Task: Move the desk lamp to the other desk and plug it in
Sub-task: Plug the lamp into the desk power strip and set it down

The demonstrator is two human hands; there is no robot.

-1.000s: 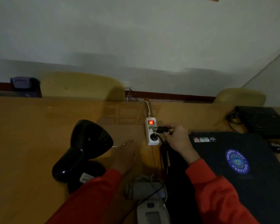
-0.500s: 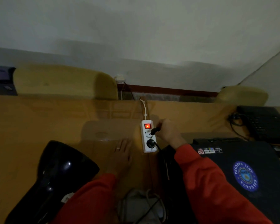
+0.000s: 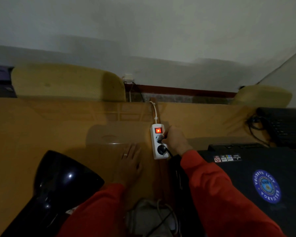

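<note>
The black desk lamp (image 3: pixel 58 185) stands at the lower left on the wooden desk (image 3: pixel 41 134), its glossy shade close to the camera. A white power strip (image 3: pixel 158 142) with a lit red switch lies near the desk's middle. My right hand (image 3: pixel 174 139) is shut on the lamp's black plug, pressing it at the strip's upper socket. Another black plug sits in the lower socket. My left hand (image 3: pixel 131 161) lies flat and open on the desk, left of the strip, with a ring on one finger.
A closed dark laptop (image 3: pixel 263 182) with a blue round sticker lies at the right. Another black device (image 3: pixel 284 127) with cables sits at the far right. Two yellow chair backs (image 3: pixel 67 82) rise behind the desk. A white adapter with cords (image 3: pixel 152 218) lies near the bottom.
My right hand has carried the plug from beside the strip onto its upper socket. The camera has moved closer, so the lamp looks larger. My left hand stays flat on the desk.
</note>
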